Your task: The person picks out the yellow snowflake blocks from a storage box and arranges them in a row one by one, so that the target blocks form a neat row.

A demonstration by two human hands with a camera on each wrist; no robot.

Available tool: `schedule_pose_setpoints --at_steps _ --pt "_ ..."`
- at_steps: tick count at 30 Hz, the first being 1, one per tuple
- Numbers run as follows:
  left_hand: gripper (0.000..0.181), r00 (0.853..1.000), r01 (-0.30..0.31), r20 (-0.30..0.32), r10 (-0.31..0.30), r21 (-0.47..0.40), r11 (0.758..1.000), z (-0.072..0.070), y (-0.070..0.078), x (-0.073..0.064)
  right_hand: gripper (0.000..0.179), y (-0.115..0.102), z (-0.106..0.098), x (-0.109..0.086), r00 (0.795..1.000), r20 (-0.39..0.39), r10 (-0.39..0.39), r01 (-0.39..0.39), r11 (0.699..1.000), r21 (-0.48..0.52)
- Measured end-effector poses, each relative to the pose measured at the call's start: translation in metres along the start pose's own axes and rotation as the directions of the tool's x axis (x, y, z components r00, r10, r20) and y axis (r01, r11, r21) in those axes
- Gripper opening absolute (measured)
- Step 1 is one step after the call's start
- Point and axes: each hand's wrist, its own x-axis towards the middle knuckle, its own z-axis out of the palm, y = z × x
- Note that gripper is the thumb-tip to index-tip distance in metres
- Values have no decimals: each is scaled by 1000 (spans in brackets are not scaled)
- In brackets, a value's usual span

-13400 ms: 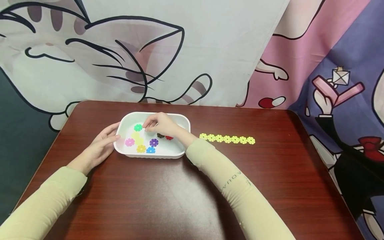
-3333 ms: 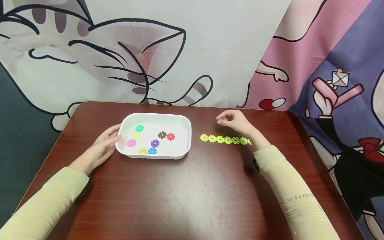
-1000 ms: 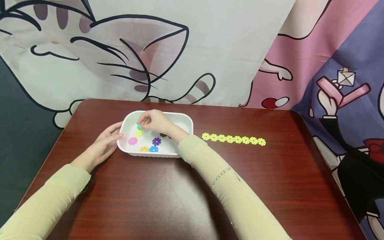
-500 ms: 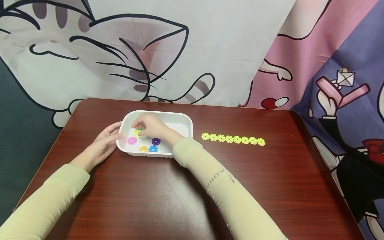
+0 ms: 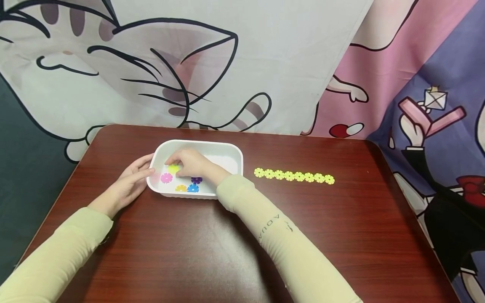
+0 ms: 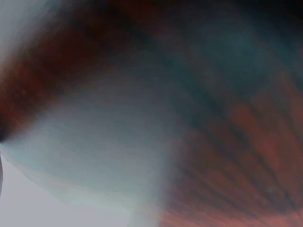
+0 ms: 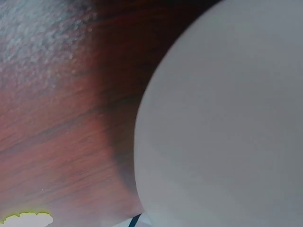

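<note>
My left hand [image 5: 127, 183] grips the left end of a white tray [image 5: 231, 159], thumb over the rim. Inside the tray, my right hand [image 5: 192, 163] has its thumb and forefinger spread on either side of a yellow flower-shaped disc [image 5: 174, 168]. Near that hand lie a pink disc [image 5: 166, 178], a purple disc [image 5: 196, 180], an orange-yellow disc [image 5: 181, 188] and a blue disc [image 5: 193, 188]. The right hand and forearm hide the green, brown and red discs. The left wrist view is blurred; a pale, close surface fills much of the right wrist view.
Right of the tray, a straight row of several yellow flower discs [image 5: 289, 176] lies on the brown wooden table [image 5: 212, 252]. Behind the table's far edge hangs a white cloth [image 5: 295, 63] printed with a cartoon cat.
The yellow row has grown at its right end since the oldest frame. My right hand went from above the row back into the tray, then its fingers spread around the yellow disc. Left hand stays put.
</note>
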Motion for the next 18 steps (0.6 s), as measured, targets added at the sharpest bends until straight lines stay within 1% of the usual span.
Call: schedule_pose_setpoints --at_steps 5,12,18 --pt "45 1000 -8 5 8 -9 1000 0 0 0 41 0 3 1 1000 22 14 -13 1000 -12" --pt "42 1000 -18 3 18 -15 1000 1 0 -1 32 1 4 1 1000 16 22 -22 1000 -22" --pt "42 1000 -15 -5 14 -8 1000 2 0 -1 25 2 3 -1 998 16 58 -58 998 -23"
